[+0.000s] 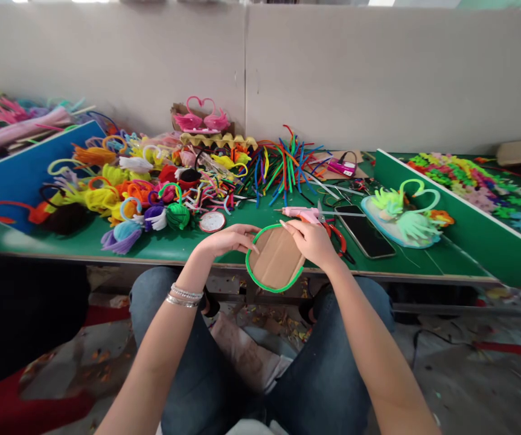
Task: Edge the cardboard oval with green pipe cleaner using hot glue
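Between my hands, at the table's front edge, is a cardboard disc [276,260] with a bright green pipe cleaner [252,275] running along its rim. My left hand [233,240] grips the disc at its upper left, fingers on its face. At the upper right, my right hand [309,240] pinches the rim between thumb and fingers. Just behind the right hand lies a pink glue gun [303,213]. Red-handled pliers [339,237], partly hidden by that hand, rest beside a black phone [366,231].
Several colourful pipe-cleaner swans [128,193] crowd the left, by a blue divider [38,169]. Loose pipe cleaners [287,163] pile up behind. Two green swans stand on a pale base [389,232] near a green divider [450,220]. A small round white lid-like piece [212,222] lies nearby.
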{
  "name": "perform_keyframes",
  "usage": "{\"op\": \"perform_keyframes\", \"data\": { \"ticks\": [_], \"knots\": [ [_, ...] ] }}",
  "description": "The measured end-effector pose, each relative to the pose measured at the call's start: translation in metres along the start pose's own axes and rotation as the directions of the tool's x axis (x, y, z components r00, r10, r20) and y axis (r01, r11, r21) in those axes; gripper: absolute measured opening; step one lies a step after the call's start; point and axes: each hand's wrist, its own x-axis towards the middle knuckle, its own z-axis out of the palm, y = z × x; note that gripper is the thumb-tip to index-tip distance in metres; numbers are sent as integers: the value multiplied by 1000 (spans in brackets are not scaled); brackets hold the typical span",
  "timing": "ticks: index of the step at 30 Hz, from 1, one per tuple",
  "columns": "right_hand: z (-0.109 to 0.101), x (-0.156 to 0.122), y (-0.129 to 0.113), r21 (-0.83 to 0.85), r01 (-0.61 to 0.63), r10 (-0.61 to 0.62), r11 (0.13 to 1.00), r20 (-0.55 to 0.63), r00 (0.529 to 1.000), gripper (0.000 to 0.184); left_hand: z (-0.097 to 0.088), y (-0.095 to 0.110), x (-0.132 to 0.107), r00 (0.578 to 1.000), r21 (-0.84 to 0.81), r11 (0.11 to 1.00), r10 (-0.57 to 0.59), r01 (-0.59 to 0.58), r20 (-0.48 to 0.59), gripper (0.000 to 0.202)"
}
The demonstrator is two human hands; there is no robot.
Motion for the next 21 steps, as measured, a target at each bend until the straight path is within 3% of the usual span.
{"op": "perform_keyframes", "data": {
  "ticks": [3, 6, 16, 21],
  "knots": [
    [-1, 0, -5, -21, 3, -2, 1000, 62, 998, 36, 6, 1, -2, 997, 170, 983, 63, -71, 53, 45],
    [-2, 1, -8, -11, 19, -18, 1000, 77, 997, 33, 8, -1, 0, 988, 237, 962, 119, -138, 95, 41],
    [4, -2, -7, -53, 108, -99, 993, 148, 984, 33, 11, -8, 9, 962, 379, 898, 266, -224, -63, 41],
    [4, -2, -8, -37, 142, -137, 989, 107, 985, 32, 13, -7, 10, 937, 396, 875, 338, -279, -86, 32]
  ]
}}
